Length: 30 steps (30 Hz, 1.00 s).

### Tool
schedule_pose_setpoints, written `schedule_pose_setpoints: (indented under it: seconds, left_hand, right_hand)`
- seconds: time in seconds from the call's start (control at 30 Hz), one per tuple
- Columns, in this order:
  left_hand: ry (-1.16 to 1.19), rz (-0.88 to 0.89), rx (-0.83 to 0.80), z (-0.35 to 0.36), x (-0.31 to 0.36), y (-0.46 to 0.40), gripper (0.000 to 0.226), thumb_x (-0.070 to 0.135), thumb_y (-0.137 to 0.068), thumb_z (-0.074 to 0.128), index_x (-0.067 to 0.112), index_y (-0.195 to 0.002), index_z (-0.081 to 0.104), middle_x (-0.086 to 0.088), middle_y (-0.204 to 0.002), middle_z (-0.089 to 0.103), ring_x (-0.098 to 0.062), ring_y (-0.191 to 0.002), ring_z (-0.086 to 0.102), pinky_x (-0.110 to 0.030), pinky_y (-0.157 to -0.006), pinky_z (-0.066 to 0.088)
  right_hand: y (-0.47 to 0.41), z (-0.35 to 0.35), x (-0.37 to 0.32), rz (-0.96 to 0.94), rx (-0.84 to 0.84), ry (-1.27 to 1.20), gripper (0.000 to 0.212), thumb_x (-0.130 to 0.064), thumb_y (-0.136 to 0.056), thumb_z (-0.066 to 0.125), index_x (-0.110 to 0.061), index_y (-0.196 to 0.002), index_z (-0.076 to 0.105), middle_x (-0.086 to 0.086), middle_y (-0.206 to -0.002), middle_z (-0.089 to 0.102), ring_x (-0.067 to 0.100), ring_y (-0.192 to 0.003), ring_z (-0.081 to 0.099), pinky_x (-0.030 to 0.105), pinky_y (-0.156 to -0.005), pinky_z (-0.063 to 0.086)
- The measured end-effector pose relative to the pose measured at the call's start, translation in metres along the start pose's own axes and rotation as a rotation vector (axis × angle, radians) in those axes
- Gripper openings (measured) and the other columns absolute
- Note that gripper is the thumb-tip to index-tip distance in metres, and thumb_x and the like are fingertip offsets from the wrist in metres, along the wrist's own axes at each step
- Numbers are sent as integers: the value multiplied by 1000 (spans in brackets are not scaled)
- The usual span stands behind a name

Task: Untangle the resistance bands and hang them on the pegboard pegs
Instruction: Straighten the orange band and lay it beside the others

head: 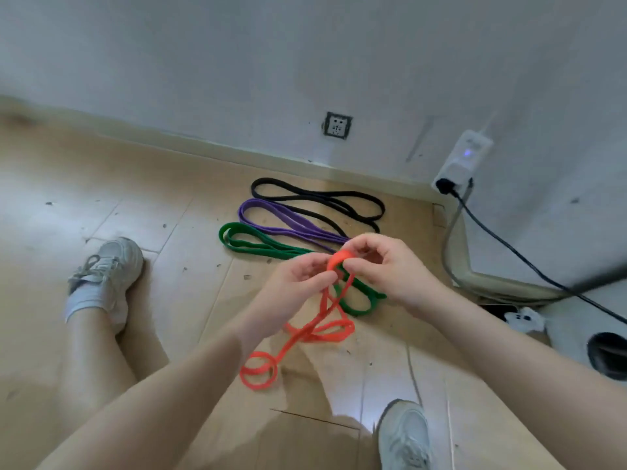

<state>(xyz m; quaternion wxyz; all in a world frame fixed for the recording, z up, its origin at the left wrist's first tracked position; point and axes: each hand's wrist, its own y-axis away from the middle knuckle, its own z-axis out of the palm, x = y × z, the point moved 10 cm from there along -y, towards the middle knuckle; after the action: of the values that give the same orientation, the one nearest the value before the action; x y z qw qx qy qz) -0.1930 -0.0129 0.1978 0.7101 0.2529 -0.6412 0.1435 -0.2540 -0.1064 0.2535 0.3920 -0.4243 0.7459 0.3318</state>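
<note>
two hands work at an orange band over the floor

the left hand (298,283) and the right hand (383,266) are close together, up off the wooden floor (101,198). both hold the top of the orange band (315,330). the right hand's thumb and first finger pinch a fat orange loop at the top. the left hand's fingers are curled and pinch the band just under that loop. the rest of the orange band hangs down, twisted, and ends in loops that lie on the floor between the person's legs.

the green band (258,244) lies on the floor just behind the hands. one end of it peeks out under the right hand. the purple band (288,220) lies beside the green one, farther away. the black band (315,196) lies past the purple one, near the wall (305,62).

a white shoe (105,269) is on the left and another white shoe (403,435) is at the bottom. a wall socket (337,125) is low on the wall. a white power strip (463,161) with a black cord (529,262) is at the right.
</note>
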Motion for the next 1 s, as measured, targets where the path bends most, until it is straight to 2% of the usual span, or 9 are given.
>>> schedule_pose_setpoints:
  seconds: [0.1,0.23,0.37,0.5,0.6,0.73,0.83,0.93,1.0]
  left_hand:
    - [-47,178,48,10,72,27,29,0,-84,61,26,-92,69,5,-86,72,-10,-85,67,-24,-77,53]
    - [-93,416,133,21,173,63,33,0,-83,61,32,-88,68,14,-76,71,-2,-74,64,-18,-68,52]
    - [-64,583,170,33,262,96,30,-3,-83,60,25,-91,67,16,-73,71,2,-70,63,-15,-70,51]
    - [-50,703,252,37,320,124,21,8,-84,62,22,-98,69,6,-83,72,-8,-82,66,-25,-82,54]
    - [-33,710,233,44,338,136,19,9,-85,60,19,-98,70,6,-85,73,-5,-85,67,-21,-82,54]
    - [50,599,151,49,333,140,16,10,-88,56,18,-97,67,1,-82,74,-12,-76,70,-19,-68,56]
    - [-16,545,75,57,319,143,19,7,-87,57,17,-101,66,-2,-85,74,-14,-79,70,-21,-72,56]
    - [-52,439,-41,69,297,141,29,4,-86,58,15,-112,62,-4,-88,74,-15,-82,70,-21,-73,56]
    - [-58,382,-95,73,289,141,32,2,-86,58,14,-117,59,-7,-92,73,-16,-83,70,-21,-71,55]
  right_hand:
    - [38,-38,-53,-105,110,-153,20,-10,-89,59,-29,-82,61,-8,-81,64,4,-72,59,17,-65,47]
    - [76,-78,-122,-275,227,-418,18,-4,-93,50,-20,-87,57,-3,-82,60,5,-65,55,18,-65,49]
    - [104,-107,-194,-463,216,-671,18,-2,-94,46,-16,-89,56,0,-83,64,7,-70,63,18,-69,52]
    - [123,-128,-249,-572,179,-799,13,-2,-93,48,-11,-91,57,3,-80,66,10,-69,64,22,-71,56]
    - [135,-135,-277,-618,205,-727,14,-2,-92,49,-11,-90,59,2,-76,61,8,-59,57,18,-60,50]
    - [144,-138,-289,-626,227,-616,14,-3,-91,52,-12,-90,62,3,-72,55,7,-51,47,17,-54,44]
    - [143,-138,-285,-603,253,-570,11,-3,-88,57,-10,-87,65,2,-64,55,8,-48,44,18,-51,39]
    - [144,-141,-279,-574,295,-554,7,-4,-86,61,-7,-82,64,-6,-51,56,8,-45,44,19,-49,39]
    - [145,-140,-276,-554,306,-563,8,-5,-85,62,-8,-78,64,-6,-51,57,9,-45,46,19,-48,41]
